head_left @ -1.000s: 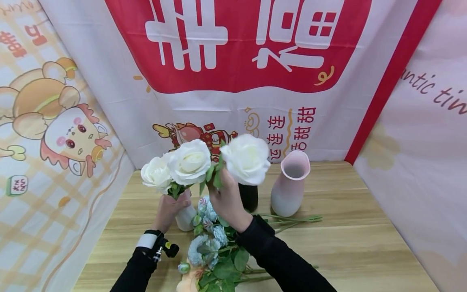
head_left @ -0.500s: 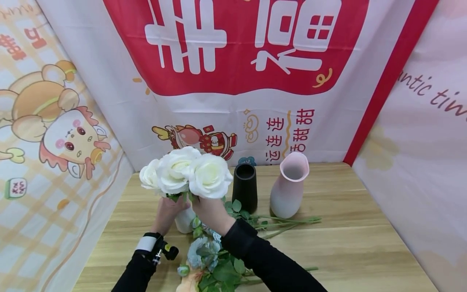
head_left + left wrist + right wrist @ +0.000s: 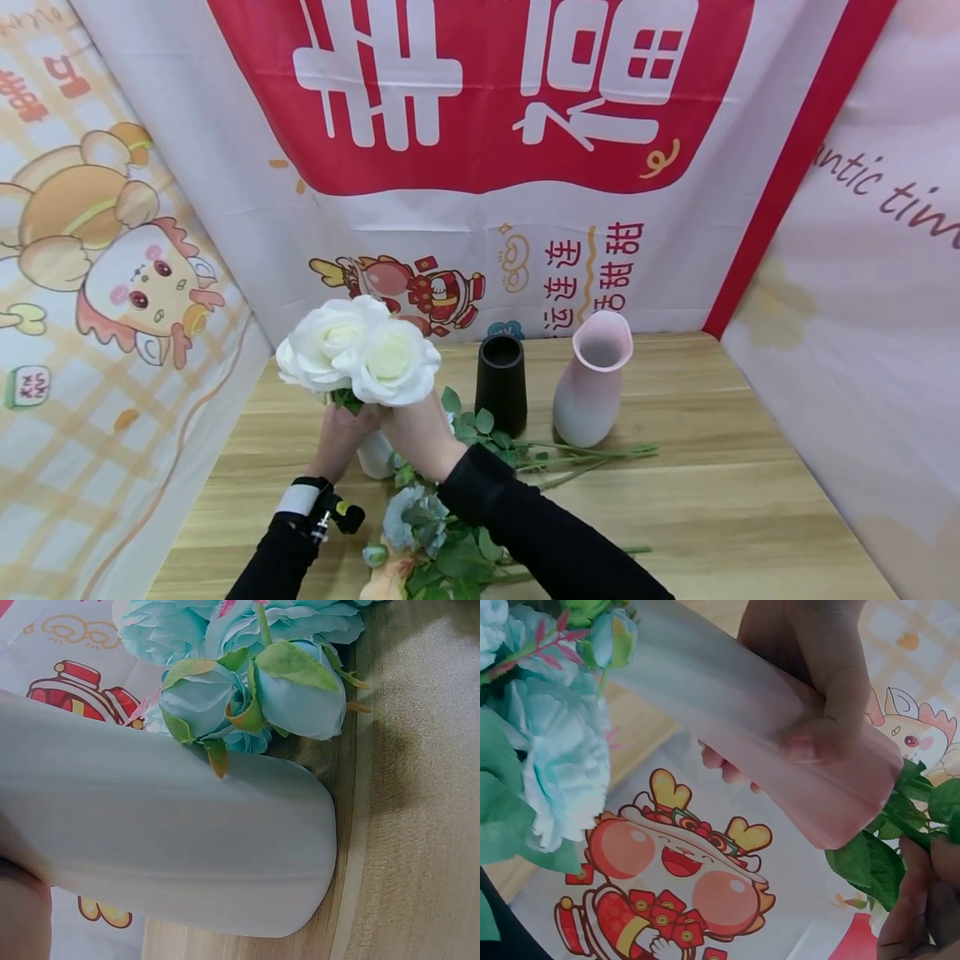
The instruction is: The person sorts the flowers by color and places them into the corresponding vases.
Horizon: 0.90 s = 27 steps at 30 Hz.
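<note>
My left hand (image 3: pixel 345 433) grips a vase (image 3: pixel 187 832) around its neck, thumb across the front in the right wrist view. The vase fades from pink at the mouth to pale grey at the base, which is low over the wooden table. At the mouth, my right hand (image 3: pixel 922 907) pinches a leafy green stem (image 3: pixel 909 817). White roses (image 3: pixel 390 362) cluster above both hands in the head view, hiding the vase's mouth there. Green leaves (image 3: pixel 877 866) spread around the rim. Pale blue flowers (image 3: pixel 562 750) lie beside the vase base.
A black vase (image 3: pixel 501 387) and another pink-and-grey vase (image 3: pixel 592 383) stand at the back of the wooden table (image 3: pixel 712 467). Cut stems (image 3: pixel 600 454) point right. A peach flower (image 3: pixel 384 579) lies at the front. Printed cloth walls (image 3: pixel 420 217) surround the table.
My right hand has come down and left with its white rose, which now sits against the other white roses above the vase. My left hand keeps its hold on the vase.
</note>
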### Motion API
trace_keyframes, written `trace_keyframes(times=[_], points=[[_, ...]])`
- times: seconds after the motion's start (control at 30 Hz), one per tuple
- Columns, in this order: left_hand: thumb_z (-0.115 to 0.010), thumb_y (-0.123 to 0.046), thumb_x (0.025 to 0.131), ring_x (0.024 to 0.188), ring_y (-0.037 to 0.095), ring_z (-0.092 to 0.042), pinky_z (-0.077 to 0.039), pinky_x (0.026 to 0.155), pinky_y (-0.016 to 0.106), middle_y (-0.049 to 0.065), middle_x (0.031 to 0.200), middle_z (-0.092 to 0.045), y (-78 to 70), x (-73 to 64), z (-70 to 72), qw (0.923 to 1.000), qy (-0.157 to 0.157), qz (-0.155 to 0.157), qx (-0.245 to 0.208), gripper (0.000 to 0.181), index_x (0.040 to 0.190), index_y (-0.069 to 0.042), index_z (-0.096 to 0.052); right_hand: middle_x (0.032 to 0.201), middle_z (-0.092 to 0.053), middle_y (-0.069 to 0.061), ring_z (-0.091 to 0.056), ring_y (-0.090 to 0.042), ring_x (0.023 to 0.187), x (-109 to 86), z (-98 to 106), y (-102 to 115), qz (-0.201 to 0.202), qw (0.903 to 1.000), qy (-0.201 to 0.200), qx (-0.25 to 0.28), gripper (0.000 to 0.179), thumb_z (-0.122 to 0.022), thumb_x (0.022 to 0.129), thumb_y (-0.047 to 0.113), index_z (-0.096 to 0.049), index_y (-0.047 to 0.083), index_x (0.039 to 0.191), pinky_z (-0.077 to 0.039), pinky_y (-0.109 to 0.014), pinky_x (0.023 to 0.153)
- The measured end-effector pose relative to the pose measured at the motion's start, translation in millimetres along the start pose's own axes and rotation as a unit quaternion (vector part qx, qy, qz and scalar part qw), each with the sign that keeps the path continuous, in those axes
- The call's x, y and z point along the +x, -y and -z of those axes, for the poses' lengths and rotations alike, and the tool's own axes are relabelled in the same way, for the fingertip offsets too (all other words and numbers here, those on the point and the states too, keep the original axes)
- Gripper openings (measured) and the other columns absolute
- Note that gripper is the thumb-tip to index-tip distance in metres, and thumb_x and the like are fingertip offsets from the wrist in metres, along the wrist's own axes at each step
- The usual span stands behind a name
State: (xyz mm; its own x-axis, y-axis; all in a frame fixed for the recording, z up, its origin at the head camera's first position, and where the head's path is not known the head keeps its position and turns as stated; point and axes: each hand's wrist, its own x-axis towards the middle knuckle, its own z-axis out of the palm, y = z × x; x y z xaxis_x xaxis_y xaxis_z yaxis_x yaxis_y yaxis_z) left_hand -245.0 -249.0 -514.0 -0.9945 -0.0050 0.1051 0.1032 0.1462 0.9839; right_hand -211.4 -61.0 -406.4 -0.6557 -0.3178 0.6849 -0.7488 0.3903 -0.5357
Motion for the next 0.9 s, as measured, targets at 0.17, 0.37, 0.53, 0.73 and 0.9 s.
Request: trace_keyframes(times=[0.17,0.37,0.53,0.73,0.9], points=[[-0.073,-0.003,0.082,0.113,0.020,-0.052,-0.046,0.089,0.030,0.006,0.132,-0.054,4.4,-0.3,2.4,0.9997,-0.008,0.007,0.022,0.063,0.140,-0.012,-0.048,0.112,-0.059,-0.008,-0.054,-0.014,0.104,0.9,-5.4,-5.3,-0.012,0.9998,0.012,0.011,0.029,-0.068,0.088,-0.003,-0.058,0.005,0.114,-0.044,-0.027,0.091],[-0.076,-0.003,0.083,0.105,0.019,-0.059,-0.052,0.081,0.029,0.010,0.123,-0.061,2.6,-1.5,-1.8,0.9984,-0.010,-0.042,0.036,0.055,0.134,-0.004,-0.053,0.124,-0.056,-0.007,-0.050,-0.015,0.119,-5.2,-1.8,-14.9,-0.021,0.9967,0.013,0.077,0.047,-0.073,0.085,-0.002,-0.053,0.006,0.127,-0.041,-0.030,0.100],[-0.074,-0.002,0.086,0.109,0.024,-0.059,-0.050,0.085,0.029,0.010,0.124,-0.061,-9.2,-6.7,-4.9,0.9948,0.017,-0.096,0.029,0.057,0.137,-0.008,-0.051,0.126,-0.058,-0.007,-0.054,-0.017,0.118,-16.7,22.1,-17.9,-0.034,0.9952,-0.005,0.091,0.051,-0.074,0.087,0.002,-0.053,0.007,0.133,-0.046,-0.033,0.096],[-0.072,0.006,0.082,0.108,0.022,-0.056,-0.047,0.087,0.027,0.011,0.121,-0.059,-27.8,-14.3,-5.6,0.9891,0.033,-0.141,0.026,0.063,0.139,-0.008,-0.049,0.104,-0.067,-0.001,-0.061,-0.012,0.094,-42.9,60.7,-19.0,-0.105,0.9903,0.024,0.088,0.023,-0.073,0.089,0.007,-0.067,0.010,0.111,-0.052,-0.031,0.080],[-0.071,0.006,0.082,0.096,0.023,-0.060,-0.050,0.082,0.030,0.012,0.109,-0.060,-32.5,-10.9,-5.4,0.9879,0.037,-0.149,0.022,0.055,0.132,-0.008,-0.052,0.093,-0.064,0.007,-0.059,-0.010,0.079,-71.1,84.3,-19.9,-0.172,0.9761,0.072,0.111,0.011,-0.068,0.094,0.011,-0.067,0.017,0.103,-0.051,-0.030,0.072]])
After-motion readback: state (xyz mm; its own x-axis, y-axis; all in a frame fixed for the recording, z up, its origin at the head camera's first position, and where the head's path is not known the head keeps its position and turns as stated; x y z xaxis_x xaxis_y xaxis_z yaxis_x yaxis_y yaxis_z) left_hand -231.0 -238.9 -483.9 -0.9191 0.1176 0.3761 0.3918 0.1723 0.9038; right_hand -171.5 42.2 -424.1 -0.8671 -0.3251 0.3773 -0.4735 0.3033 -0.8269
